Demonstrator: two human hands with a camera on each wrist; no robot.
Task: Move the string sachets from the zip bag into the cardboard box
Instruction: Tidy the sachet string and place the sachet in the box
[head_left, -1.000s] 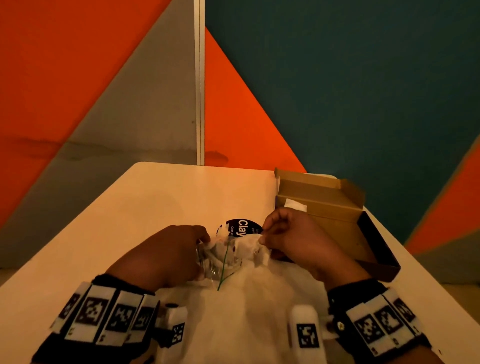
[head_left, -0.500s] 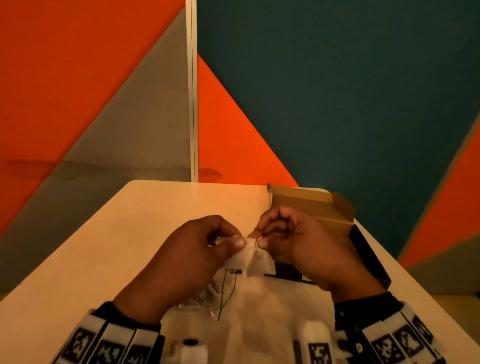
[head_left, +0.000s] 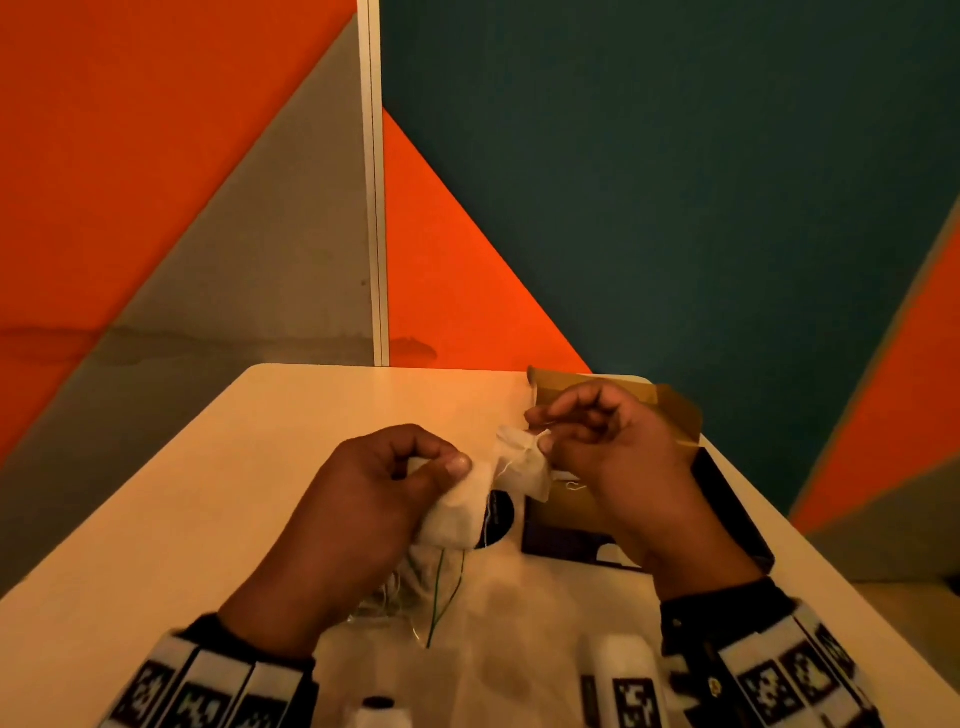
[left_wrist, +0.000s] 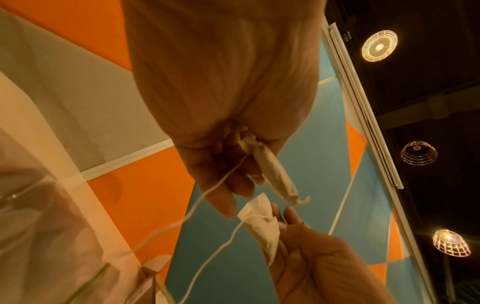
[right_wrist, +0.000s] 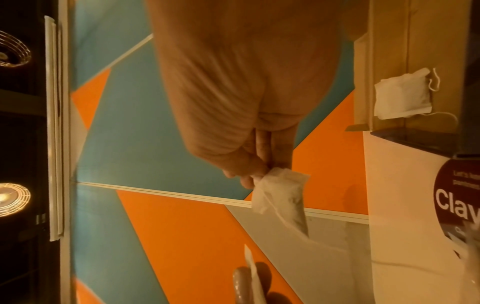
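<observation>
Both hands (head_left: 363, 499) (head_left: 618, 457) each pinching a sachet (head_left: 522, 470); "Clay" label (right_wrist: 457, 203) nearby.

The hands have parted — right hand (head_left: 618, 457) carries one sachet (head_left: 524, 467) toward the cardboard box (head_left: 675, 415); left hand (head_left: 374, 499) lifted another (head_left: 457, 512).

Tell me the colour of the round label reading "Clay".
Dark, near black, with white lettering; the right wrist view shows it best.
</observation>
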